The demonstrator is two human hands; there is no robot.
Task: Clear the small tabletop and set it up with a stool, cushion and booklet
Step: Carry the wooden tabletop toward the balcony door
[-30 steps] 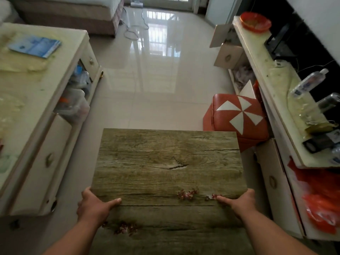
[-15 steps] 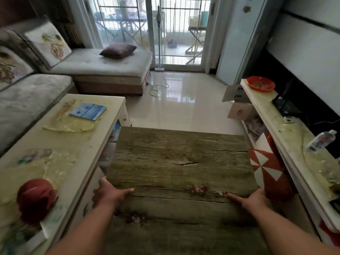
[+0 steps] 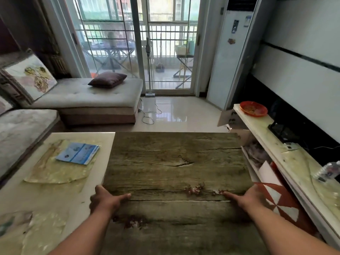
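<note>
1. Lifted higher than a second ago, the person's gaze now takes in the balcony doors (image 3: 161, 43) and the grey sofa (image 3: 86, 96), where earlier it showed mostly bare floor.
2. A small wooden tabletop (image 3: 176, 162) fills the middle of the view, with nothing on it except reddish marks on its surface.
3. The left hand (image 3: 104, 199) is clamped on the tabletop's left edge, thumb lying on top.
4. The right hand (image 3: 246, 197) grips the right edge the same way, thumb on top.
5. Compared with the earlier view, the tabletop now sits against the pale coffee table (image 3: 22, 190) on the left, overlapping its edge in the picture; whether they touch cannot be told.
6. A blue booklet (image 3: 78, 153) lies on that coffee table, just left of the tabletop.
7. A dark cushion (image 3: 107, 80) rests on the sofa's far section, well apart from the hands.
8. A red and white stool (image 3: 281, 199) sits low on the right, partly hidden behind the tabletop and the right arm, beside a long pale shelf (image 3: 298, 162).
9. Judging from this, clearing looks done and the tabletop is being positioned; stool, cushion and booklet are not yet set.
</note>
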